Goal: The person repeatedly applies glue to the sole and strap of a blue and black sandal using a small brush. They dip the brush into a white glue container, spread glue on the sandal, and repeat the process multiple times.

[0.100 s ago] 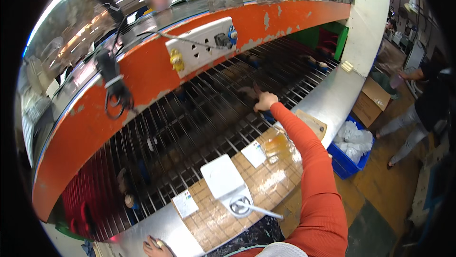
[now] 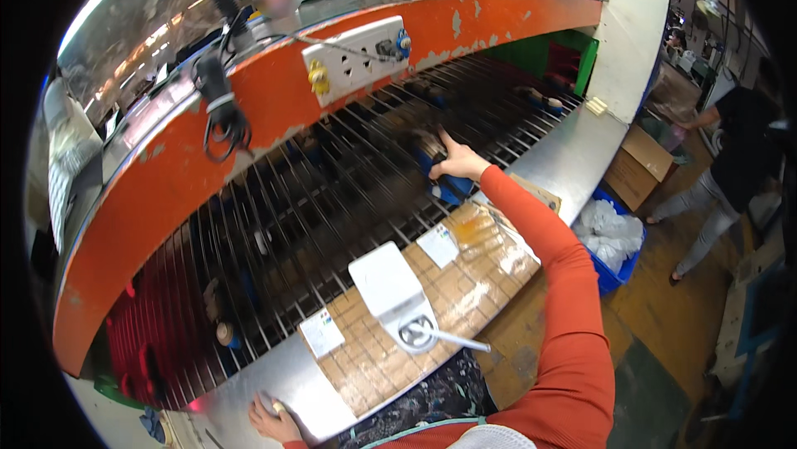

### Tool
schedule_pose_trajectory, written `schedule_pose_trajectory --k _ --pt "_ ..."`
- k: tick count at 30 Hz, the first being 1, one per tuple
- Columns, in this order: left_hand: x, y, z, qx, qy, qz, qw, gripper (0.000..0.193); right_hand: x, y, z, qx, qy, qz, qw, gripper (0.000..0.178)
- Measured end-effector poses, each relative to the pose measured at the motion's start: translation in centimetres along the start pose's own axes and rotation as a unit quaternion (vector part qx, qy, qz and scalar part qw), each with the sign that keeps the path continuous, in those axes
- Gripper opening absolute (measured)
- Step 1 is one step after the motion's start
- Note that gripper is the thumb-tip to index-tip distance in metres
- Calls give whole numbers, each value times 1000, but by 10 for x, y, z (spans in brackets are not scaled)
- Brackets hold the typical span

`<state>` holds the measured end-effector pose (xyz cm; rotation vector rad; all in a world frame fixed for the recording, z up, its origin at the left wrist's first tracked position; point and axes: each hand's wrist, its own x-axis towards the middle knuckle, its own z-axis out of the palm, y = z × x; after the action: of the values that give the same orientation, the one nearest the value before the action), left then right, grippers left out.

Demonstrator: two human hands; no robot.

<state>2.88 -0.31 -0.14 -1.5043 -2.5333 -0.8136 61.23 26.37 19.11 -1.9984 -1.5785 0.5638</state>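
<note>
My right hand point(image 2: 461, 161) reaches over the machine's metal rods, with fingers and thumb round a blue and dark piece point(image 2: 451, 190). Motion blur and shadow hide its exact kind. Down at the lower left, my left hand point(image 2: 275, 422) rests with fingers apart on the bare metal ledge point(image 2: 249, 389) and holds nothing. Similar pieces with blue parts and round tan ends lie among the rods, one at the left point(image 2: 227, 335) and another at the far right point(image 2: 552, 105).
A white box-shaped device with a handwheel point(image 2: 388, 283) and white cards point(image 2: 322, 333) lie on a brown covered board point(image 2: 374, 374). An orange hood point(image 2: 465, 24) with a socket strip point(image 2: 355, 65) arches overhead. At right stand a blue crate point(image 2: 618, 274), a carton point(image 2: 638, 168) and another person point(image 2: 730, 150).
The view has shifted slightly. My right hand's fingers now wrap round the blue and dark piece, which shows more clearly. My left hand stays on the ledge.
</note>
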Motion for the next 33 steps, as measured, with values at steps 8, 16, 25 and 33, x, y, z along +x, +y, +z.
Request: schedule_pose_trajectory --k 8,16,25,33 --pt "-17 137 -64 -684 -435 31 584 89 -259 -104 -6 188 -115 -291 931 123" --pt "-85 127 -86 -719 -645 -12 258 106 -388 -112 91 268 -225 -321 880 97" --pt "-89 69 -102 -706 -561 40 431 126 -326 -17 167 -318 223 -173 905 35" --pt "-50 68 -108 -781 -331 226 478 120 -317 3 155 -313 305 -226 871 9"
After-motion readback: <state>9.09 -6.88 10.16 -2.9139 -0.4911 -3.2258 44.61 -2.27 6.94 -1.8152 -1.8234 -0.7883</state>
